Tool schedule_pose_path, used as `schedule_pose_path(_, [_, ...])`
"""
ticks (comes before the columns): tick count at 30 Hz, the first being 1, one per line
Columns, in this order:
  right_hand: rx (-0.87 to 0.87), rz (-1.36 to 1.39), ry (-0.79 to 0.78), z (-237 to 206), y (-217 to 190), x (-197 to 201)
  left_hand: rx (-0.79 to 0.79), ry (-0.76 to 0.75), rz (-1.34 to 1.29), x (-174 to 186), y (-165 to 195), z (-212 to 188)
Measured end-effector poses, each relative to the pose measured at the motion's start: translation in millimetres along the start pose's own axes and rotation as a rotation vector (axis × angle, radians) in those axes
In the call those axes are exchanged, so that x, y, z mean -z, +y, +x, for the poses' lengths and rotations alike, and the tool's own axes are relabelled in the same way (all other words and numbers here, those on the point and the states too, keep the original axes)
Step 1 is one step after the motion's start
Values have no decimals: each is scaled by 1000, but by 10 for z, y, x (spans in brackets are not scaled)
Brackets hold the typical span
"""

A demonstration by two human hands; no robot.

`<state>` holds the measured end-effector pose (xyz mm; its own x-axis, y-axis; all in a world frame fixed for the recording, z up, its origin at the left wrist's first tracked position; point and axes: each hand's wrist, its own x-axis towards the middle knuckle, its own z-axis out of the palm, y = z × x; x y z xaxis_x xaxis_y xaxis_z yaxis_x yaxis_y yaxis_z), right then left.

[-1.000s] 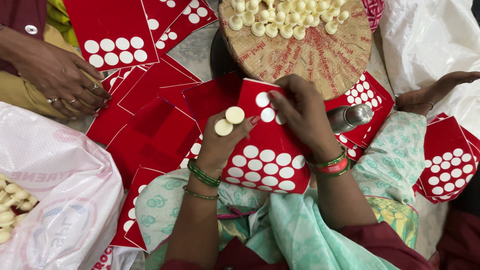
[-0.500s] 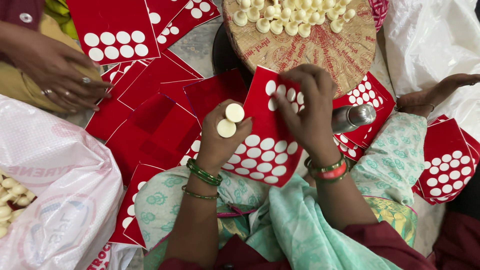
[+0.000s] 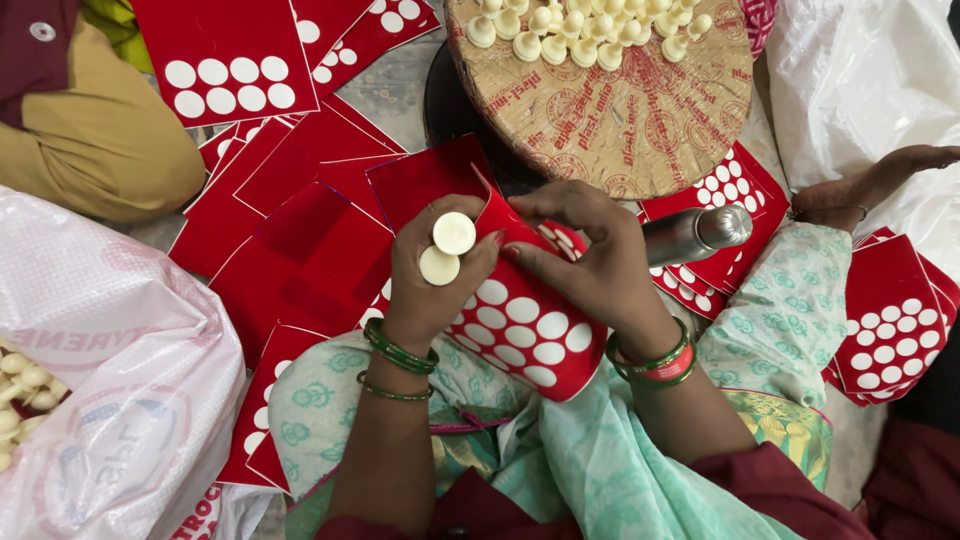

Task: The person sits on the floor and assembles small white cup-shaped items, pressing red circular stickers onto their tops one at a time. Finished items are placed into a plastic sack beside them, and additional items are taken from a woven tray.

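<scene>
A white sack (image 3: 110,400) lies far left. The left hand (image 3: 430,275) pinches two cream discs (image 3: 447,250) against the red dotted card (image 3: 520,320), which the right hand (image 3: 590,260) grips over the lap; a steel bottle (image 3: 695,232) lies just right.

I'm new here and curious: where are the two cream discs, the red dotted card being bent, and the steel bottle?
cream discs (image 3: 447,248), head view, between both discs.
red dotted card (image 3: 525,330), head view, dotted face.
steel bottle (image 3: 695,233), head view, body.

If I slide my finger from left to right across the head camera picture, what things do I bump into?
White sack → left hand holding two cream discs → red dotted card → right hand → shiny metal tube → stack of dotted cards.
</scene>
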<state>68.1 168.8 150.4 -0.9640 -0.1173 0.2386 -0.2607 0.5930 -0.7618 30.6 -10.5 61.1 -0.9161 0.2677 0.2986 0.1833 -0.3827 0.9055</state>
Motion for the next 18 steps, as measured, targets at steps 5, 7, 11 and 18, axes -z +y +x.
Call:
schedule_pose_path(5, [-122, 268, -52, -49, 45, -49, 44, -16, -104, 16, 81, -10])
schedule_pose_path(7, [-124, 287, -63, -72, 63, -60, 42, -22, -74, 23, 104, -15])
schedule_pose_path(11, [-131, 326, -56, -111, 107, -51, -33, -38, 12, 22, 124, -17])
schedule_pose_path(18, [-183, 379, -64, -117, 236, 40, -14, -128, -8, 29, 128, -14])
